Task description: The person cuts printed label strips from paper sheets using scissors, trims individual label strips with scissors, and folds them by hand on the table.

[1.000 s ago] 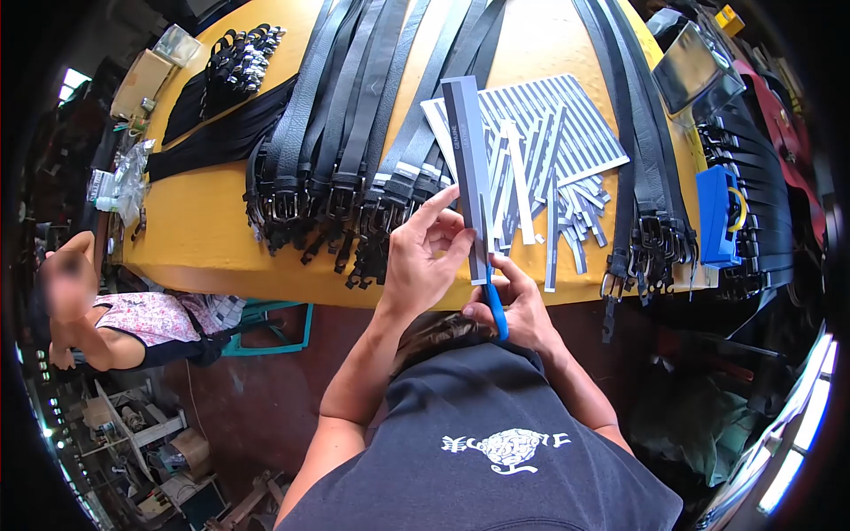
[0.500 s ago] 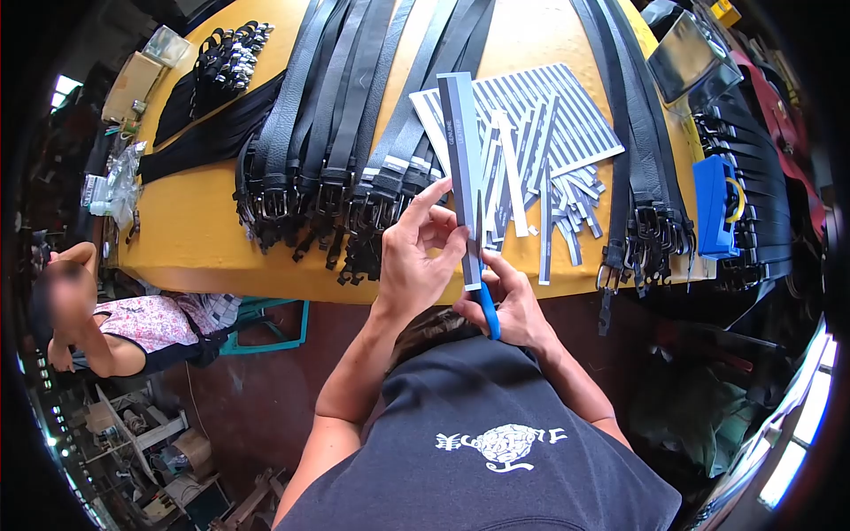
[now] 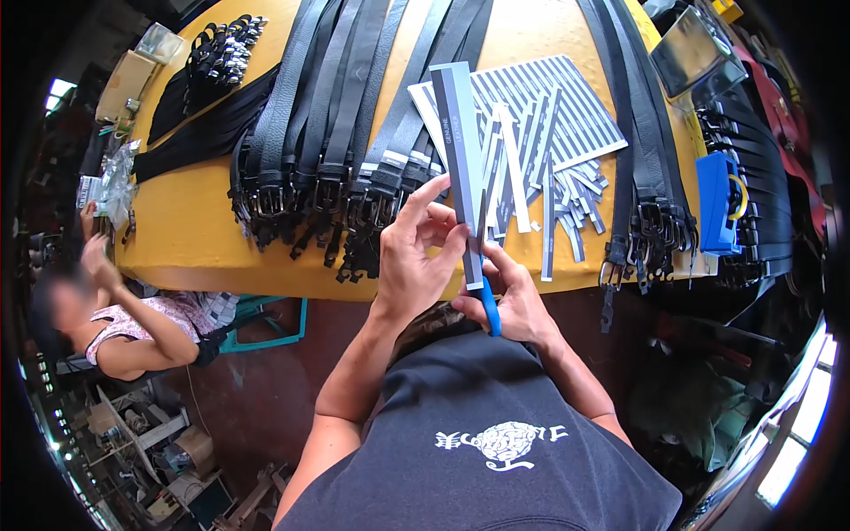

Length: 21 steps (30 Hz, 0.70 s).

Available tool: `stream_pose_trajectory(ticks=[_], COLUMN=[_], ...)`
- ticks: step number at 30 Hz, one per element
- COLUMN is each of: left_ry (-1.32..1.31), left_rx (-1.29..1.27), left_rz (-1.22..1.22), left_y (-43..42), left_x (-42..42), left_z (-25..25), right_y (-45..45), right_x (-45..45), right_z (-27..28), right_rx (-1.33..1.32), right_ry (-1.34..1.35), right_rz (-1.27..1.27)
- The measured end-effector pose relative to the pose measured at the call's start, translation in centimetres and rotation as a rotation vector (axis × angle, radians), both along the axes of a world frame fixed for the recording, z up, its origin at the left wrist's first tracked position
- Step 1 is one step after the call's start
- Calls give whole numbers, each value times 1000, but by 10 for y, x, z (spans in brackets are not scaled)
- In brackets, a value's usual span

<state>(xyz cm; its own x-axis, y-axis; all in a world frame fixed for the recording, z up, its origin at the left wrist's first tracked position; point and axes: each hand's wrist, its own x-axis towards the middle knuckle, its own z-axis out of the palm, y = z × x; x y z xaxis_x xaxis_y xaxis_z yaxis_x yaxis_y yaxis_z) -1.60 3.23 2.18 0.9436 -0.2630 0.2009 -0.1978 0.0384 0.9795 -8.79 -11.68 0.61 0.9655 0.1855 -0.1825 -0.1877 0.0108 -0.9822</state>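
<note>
My left hand (image 3: 414,261) pinches a long grey and white label strip (image 3: 459,142) printed "GENUINE LEATHER", holding it upright over the table's front edge. In my right hand (image 3: 515,305) is a pair of scissors (image 3: 490,308) with blue handles. Its blades lie along the strip's right side, partly hidden by the strip and my fingers; how far they are apart I cannot make out. Behind the strip are a striped label sheet (image 3: 589,119), loose long strips (image 3: 547,243) and a heap of short cut labels (image 3: 580,202).
Black belts (image 3: 292,133) with buckles lie left of the labels, more belts (image 3: 651,150) to the right. A blue tape dispenser (image 3: 715,203) stands at the right on the yellow tablecloth (image 3: 177,252). Another person (image 3: 146,341) sits at the left by a green stool (image 3: 266,332).
The strip's upper end has moved slightly up and left, its print now easier to read. The scissors stay beside it. The seated person has brought their raised arms forward toward the table.
</note>
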Motion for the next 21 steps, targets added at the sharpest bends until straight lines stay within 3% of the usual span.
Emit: stream_pose_trajectory(ticks=[21], left_ry=[-11], left_rx=[-9], left_rz=[7], left_y=[1], left_x=[0], left_z=[-1], right_y=[1], right_x=[0], right_z=[1], right_rx=[18], right_ry=[28], right_rz=[-13])
